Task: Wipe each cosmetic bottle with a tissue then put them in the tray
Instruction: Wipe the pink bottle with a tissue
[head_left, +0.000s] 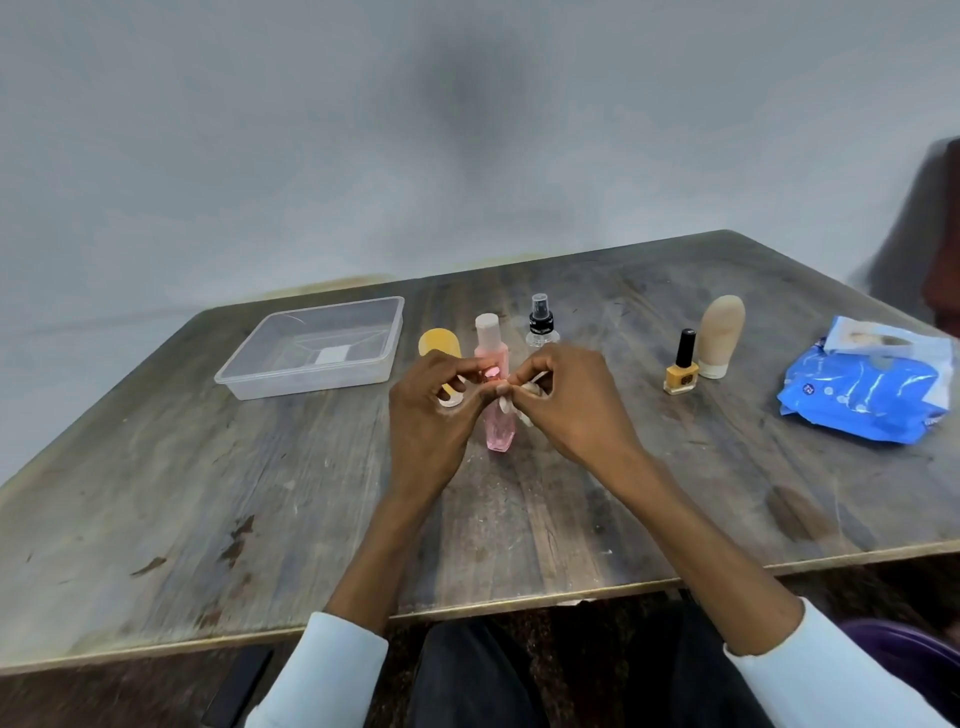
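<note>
Both forearms come up from the bottom of the frame in pale rolled-back sleeves and meet over the middle of the wooden table (156, 519). The left hand (431, 415) has its fingers curled in, fingertips pinched on a small pink bottle (500, 428) that's held roughly upright, its base hanging just over the tabletop. The right hand (566, 400) is curled too, thumb and fingers clamped on a scrunched white tissue (511, 402) pressed up against the bottle's right side. So both hands are closed on stuff, knuckles nearly touching each other.

Behind the hands stand a taller pink bottle (491, 343) with a pale cap, a yellow tube (440, 345) standing cap-down just left of it, and a clear spray bottle (542, 325) with a black pump. There's a black band with white lettering on that one, too blurry to read.

Off to the right, a yellow nail polish bottle (681, 371) with a black cap sits just beside a beige tube (721, 335), some logo on the polish but can't make it out. Far right is a blue wipes pack (867, 392), print unreadable.

The clear plastic tray (311, 376) sits far left with no bottles in it, just a white sticker on the base
</note>
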